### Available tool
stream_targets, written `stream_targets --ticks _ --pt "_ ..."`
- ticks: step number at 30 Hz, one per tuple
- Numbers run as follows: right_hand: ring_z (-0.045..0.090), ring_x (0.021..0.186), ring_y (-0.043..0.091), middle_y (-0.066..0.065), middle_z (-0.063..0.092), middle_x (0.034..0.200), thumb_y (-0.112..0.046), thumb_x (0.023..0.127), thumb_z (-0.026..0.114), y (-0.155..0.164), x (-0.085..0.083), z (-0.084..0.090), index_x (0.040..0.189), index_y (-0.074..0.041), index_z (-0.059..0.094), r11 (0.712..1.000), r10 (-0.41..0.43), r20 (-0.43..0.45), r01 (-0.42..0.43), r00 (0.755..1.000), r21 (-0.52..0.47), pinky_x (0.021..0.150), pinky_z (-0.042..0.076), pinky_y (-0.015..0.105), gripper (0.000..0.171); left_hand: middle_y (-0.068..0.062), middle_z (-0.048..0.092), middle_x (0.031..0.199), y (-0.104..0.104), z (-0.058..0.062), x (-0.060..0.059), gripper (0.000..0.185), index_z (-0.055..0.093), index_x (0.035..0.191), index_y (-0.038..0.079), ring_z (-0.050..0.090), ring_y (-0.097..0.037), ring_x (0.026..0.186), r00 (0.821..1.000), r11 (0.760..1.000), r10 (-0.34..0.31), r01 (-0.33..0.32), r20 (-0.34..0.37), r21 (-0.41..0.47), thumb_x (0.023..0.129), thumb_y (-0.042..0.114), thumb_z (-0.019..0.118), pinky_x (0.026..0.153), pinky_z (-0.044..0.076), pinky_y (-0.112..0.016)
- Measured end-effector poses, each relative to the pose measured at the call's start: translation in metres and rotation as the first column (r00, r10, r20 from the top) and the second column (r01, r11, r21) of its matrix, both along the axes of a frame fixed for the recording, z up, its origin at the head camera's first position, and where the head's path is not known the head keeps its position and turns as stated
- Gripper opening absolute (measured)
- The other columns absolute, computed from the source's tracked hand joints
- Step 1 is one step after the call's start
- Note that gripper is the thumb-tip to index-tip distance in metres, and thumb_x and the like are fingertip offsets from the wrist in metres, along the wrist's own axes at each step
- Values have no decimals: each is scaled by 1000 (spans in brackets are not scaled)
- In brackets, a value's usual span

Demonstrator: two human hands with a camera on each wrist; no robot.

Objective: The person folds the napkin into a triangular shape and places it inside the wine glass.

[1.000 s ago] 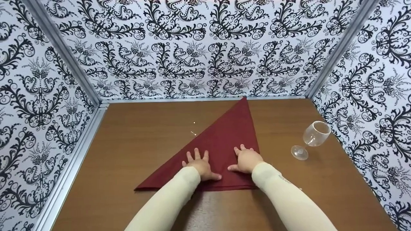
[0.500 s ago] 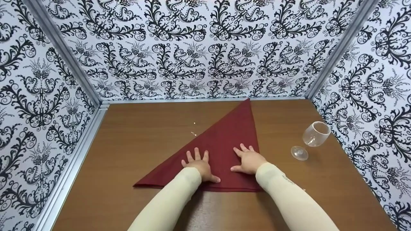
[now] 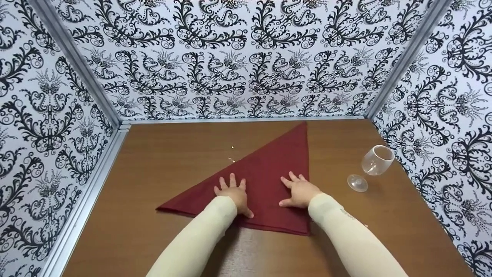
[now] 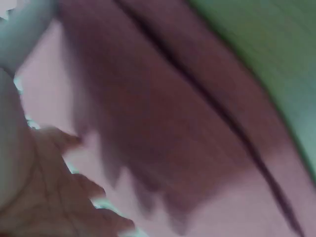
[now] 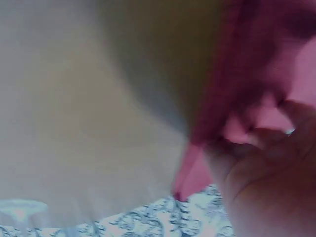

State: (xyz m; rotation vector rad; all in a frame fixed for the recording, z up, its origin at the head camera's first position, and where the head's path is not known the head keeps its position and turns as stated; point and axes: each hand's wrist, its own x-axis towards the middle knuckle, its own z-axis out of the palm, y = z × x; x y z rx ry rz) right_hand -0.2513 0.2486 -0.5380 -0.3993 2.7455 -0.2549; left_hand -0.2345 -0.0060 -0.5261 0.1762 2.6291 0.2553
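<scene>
Both hands flat on a folded red napkin, pinning it to the table.

Left hand (image 3: 231, 191) and right hand (image 3: 300, 189): fingers spread and straight, palms down, gripping nothing, side by side near the napkin's (image 3: 269, 169) near edge. Looks like they're there to hold the triangle flat, so the layers don't slip. Napkin lies mid-table (image 3: 161, 154), long point toward the back wall. Wine glass (image 3: 373, 165) lies on its side well to the right, clear of the cloth. Wrist views too blurred to add anything.
</scene>
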Motion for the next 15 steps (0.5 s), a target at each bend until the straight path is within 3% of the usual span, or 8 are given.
stream_targets --ticks 5,10,15 --pt "33 148 62 29 28 169 -57 88 79 -4 1 -5 164 -11 39 1000 -16 0 16 1000 0 119 40 62 97 -20 2 177 6 -2 12 126 16 171 20 2 -56 160 999 997 40 -41 20 63 77 76 78 126 19 -70" --pt "36 148 61 30 29 168 -60 89 77 -9 2 -3 164 -11 38 999 -33 -5 33 999 27 117 42 62 97 -17 1 178 8 -8 11 125 15 171 22 0 -54 161 998 998 54 -54 -22 20 77 80 74 126 15 -71" --pt "38 147 61 30 31 168 -60 88 78 -11 5 -3 163 -11 40 998 -48 -14 49 999 32 116 44 63 97 -16 -1 178 8 -16 7 128 15 171 23 -2 -54 161 999 999 46 -46 -21 16 74 81 76 126 15 -72"
